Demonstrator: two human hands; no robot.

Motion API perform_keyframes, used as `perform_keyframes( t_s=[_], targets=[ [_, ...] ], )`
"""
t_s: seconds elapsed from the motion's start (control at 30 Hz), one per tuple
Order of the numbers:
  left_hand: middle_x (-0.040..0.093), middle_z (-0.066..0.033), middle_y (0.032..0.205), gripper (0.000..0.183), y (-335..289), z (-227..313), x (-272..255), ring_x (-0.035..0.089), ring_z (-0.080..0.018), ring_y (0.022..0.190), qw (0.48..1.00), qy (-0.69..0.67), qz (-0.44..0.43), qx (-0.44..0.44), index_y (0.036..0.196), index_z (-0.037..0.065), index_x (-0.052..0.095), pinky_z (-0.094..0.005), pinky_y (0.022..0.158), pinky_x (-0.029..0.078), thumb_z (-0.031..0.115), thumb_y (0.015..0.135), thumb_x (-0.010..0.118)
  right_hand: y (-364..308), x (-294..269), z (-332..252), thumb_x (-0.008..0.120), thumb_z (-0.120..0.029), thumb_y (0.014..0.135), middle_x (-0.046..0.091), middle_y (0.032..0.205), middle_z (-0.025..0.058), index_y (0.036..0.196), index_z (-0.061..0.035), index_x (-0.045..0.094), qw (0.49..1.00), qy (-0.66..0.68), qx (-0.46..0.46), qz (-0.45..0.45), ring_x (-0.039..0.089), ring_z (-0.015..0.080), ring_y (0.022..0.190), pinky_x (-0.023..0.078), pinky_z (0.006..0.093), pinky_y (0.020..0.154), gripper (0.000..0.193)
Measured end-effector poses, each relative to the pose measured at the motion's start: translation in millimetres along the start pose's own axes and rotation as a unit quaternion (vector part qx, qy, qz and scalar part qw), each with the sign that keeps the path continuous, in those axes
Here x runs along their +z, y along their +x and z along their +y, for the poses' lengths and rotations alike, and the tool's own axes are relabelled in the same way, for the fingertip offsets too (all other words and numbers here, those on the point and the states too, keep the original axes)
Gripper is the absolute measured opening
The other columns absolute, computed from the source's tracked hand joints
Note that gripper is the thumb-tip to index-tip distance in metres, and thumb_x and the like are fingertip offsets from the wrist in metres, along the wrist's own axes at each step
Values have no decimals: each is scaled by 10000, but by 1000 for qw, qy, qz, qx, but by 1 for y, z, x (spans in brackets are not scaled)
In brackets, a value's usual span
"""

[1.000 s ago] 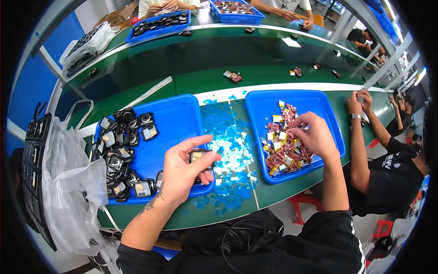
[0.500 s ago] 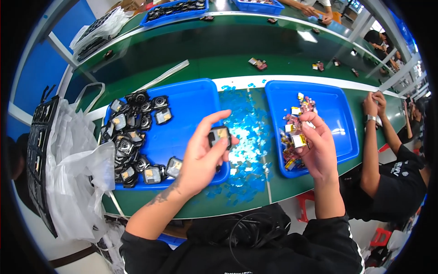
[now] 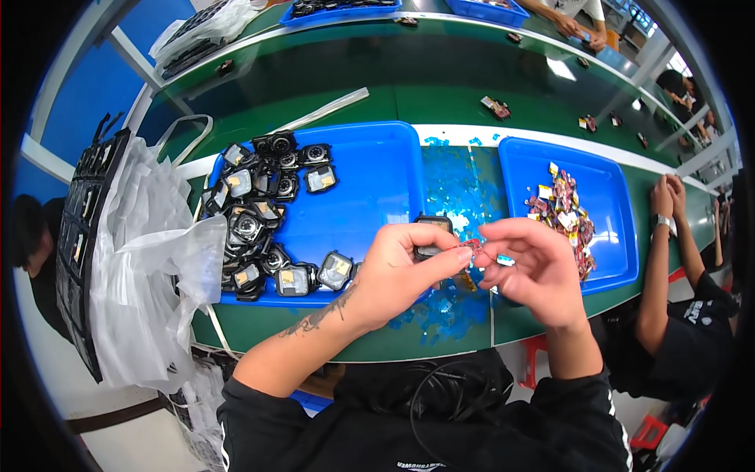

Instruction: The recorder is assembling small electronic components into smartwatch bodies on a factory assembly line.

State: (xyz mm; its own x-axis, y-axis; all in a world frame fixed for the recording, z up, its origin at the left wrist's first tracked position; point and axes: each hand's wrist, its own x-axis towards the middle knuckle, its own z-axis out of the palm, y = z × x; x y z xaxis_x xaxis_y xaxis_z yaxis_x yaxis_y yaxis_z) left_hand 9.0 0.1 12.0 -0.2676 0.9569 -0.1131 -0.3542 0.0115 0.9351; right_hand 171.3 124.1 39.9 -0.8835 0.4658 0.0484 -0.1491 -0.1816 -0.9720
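My left hand [image 3: 385, 271] is closed on a dark square smartwatch case [image 3: 432, 225], mostly covered by its fingers. At its thumb tip is a small red circuit board [image 3: 473, 245] with thin wires. My right hand [image 3: 539, 271] meets the left from the right, its curled fingers around the board's other end. A small blue-white piece [image 3: 506, 260] hangs by a wire at those fingertips. To the left, a blue tray [image 3: 358, 200] holds several black watch cases [image 3: 246, 226]. A second blue tray [image 3: 612, 212], on the right, holds a heap of red boards with yellow-white batteries [image 3: 565, 206].
Shiny blue film scraps [image 3: 452, 185] cover the green table between the trays. Beyond a white ledge, several boards [image 3: 496, 108] lie on a green conveyor belt [image 3: 314, 75]. Clear plastic bags [image 3: 149, 275] and black trays stand at left. A co-worker's arms [image 3: 659, 236] rest at right.
My hands have come together between the trays; the right has moved left from over the right tray with a board. The view has shifted, so the trays appear farther right.
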Motion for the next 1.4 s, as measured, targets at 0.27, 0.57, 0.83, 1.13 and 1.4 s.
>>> perform_keyframes(
  t_s=[0.27, 0.57, 0.83, 1.13, 1.4],
  targets=[
    [634, -55, 923, 154, 0, 2, 9, 587, -124, 804, 981, 156, 20, 117, 987, 7, 701, -254, 722, 467, 40, 837, 712, 1, -4, 11, 699, 83, 817, 656, 965, 127, 942, 38, 693, 960, -217, -157, 78, 640, 132, 853, 549, 222, 718, 133],
    [597, -104, 887, 102, -1, -7, 4, 612, -251, 832, 923, 274, 30, 267, 886, 51, 693, -350, 723, 495, 65, 798, 744, -3, 0, 10, 687, 45, 859, 663, 883, 82, 937, 50, 612, 993, -75, -55, 66, 645, 105, 745, 546, 215, 703, 108],
    [571, -114, 927, 102, 0, -9, 4, 600, -268, 856, 907, 312, 29, 281, 898, 53, 661, -369, 734, 490, 47, 815, 721, -3, -8, -4, 587, -50, 955, 625, 846, 42, 938, 22, 602, 994, -99, 47, -5, 584, 69, 766, 478, 209, 673, 75],
    [592, -105, 963, 135, -2, -6, 3, 608, -210, 883, 906, 322, 35, 271, 877, 35, 690, -327, 770, 503, 2, 760, 748, -6, 0, 5, 563, -64, 972, 583, 865, 24, 977, 4, 570, 995, -89, 35, -2, 551, 61, 760, 465, 213, 666, 69],
    [593, -103, 992, 125, -5, -3, 4, 611, -202, 879, 901, 327, 28, 284, 859, 52, 709, -322, 759, 502, 9, 750, 755, -4, -3, -1, 647, -23, 914, 655, 832, 64, 898, 33, 644, 995, -92, 32, 33, 617, 89, 726, 514, 225, 659, 58]
  ],
)
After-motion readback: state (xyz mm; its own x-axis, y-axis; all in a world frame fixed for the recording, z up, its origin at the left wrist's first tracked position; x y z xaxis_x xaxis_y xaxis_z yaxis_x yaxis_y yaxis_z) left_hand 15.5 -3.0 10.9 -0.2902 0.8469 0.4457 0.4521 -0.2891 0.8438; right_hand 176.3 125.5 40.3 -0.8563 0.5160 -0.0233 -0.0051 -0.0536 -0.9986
